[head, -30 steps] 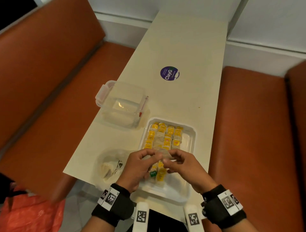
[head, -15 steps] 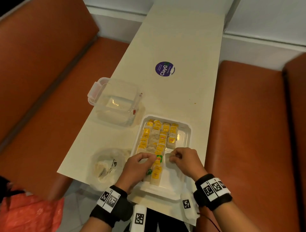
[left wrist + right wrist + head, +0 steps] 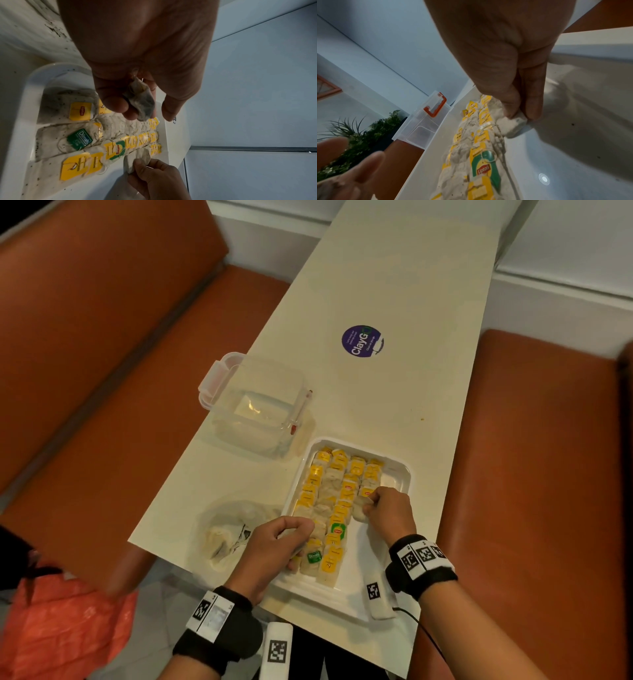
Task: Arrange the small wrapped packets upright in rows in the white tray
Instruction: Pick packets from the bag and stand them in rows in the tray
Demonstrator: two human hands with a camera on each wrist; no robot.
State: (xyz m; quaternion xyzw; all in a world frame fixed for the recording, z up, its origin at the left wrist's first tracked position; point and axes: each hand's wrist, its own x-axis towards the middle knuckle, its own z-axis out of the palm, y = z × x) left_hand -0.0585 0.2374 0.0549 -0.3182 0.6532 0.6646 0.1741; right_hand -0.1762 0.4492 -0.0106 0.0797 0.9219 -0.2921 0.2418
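Two hands (image 3: 388, 510), two packets (image 3: 140, 100)

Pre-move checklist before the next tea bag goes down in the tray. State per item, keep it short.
1. Right hand holds a tea bag: ok, pinched and touching the tray floor at the near end of the rightmost row.
2. Left hand holds a second tea bag: ok, pinched above the rows.
3. Free space in the white tray: ok, bare floor along the right side.
4. Rows tidy: cannot tell; bags overlap and look laid back rather than upright.
5. Clear box out of the way: ok, beside the tray.
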